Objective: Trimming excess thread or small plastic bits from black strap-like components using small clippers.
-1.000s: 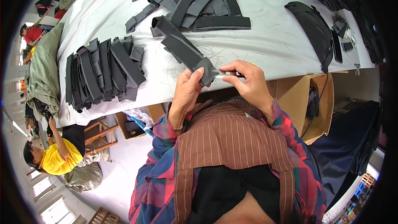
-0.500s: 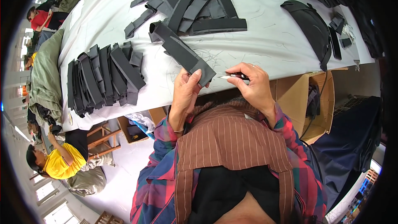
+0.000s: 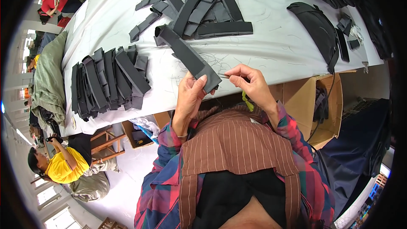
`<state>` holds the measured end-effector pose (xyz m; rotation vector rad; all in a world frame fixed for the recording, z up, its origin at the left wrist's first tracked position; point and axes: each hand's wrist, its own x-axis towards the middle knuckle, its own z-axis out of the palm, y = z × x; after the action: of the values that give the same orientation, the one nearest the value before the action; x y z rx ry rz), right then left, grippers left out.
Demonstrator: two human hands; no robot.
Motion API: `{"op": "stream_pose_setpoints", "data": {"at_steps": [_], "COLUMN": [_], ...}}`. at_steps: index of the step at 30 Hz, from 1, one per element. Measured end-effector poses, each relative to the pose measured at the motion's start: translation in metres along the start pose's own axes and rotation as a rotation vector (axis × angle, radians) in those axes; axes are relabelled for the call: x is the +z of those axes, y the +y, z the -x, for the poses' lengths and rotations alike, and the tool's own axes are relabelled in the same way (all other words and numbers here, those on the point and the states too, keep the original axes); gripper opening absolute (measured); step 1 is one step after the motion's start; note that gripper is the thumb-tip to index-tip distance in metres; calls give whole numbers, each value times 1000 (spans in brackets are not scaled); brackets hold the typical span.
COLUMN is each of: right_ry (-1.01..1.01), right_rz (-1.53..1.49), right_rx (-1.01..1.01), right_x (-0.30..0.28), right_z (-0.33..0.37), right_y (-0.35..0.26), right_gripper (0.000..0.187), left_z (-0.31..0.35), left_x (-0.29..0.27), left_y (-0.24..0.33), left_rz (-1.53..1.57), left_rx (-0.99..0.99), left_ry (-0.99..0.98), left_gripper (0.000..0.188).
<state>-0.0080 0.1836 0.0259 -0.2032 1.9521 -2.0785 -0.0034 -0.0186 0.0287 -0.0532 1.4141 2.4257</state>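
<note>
My left hand [image 3: 191, 91] is closed on the near end of a dark grey fabric strip [image 3: 186, 53], thumb on top. The strip runs up and away to the left, and its folded far end lies on the white-covered table [image 3: 280, 51]. Just right of the held end, my right hand [image 3: 253, 85] pinches a small pair of thread snips [image 3: 225, 76]. Only their thin dark tip shows, close to the strip's corner; the fingers hide the rest. A yellow-green cord [image 3: 247, 101] hangs below this hand.
A row of stacked strips [image 3: 108, 78] lies at the left, and a loose pile of strips [image 3: 207, 10] at the far middle. Cut threads litter the cloth. A black bag [image 3: 316, 29] rests at the right. Beneath the edge stands a cardboard box [image 3: 303, 97]. People work at the left.
My right hand has turned and shifted slightly left, so the snips' pale blades no longer show and the yellow-green cord has come into view. My left hand still grips the strip.
</note>
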Motion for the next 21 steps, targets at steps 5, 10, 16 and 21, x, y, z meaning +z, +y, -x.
{"op": "stream_pose_setpoints", "data": {"at_steps": [5,10,16,21], "right_ry": [65,84,79,132], "right_rz": [347,702,739,640], "right_rx": [-217,-322,-374,-379], "right_x": [1,-3,-6,2], "right_z": [1,3,4,2], "right_y": [-12,-21,-23,-33], "right_gripper": [12,13,13,17], "left_z": [1,2,3,2], "left_x": [-3,0,0,-5], "left_y": [0,1,1,4], "left_rz": [6,-8,3,40], "left_rx": [-33,-18,-32,-43], "left_ry": [-16,-1,5,-47], "left_gripper": [29,31,30,32]}}
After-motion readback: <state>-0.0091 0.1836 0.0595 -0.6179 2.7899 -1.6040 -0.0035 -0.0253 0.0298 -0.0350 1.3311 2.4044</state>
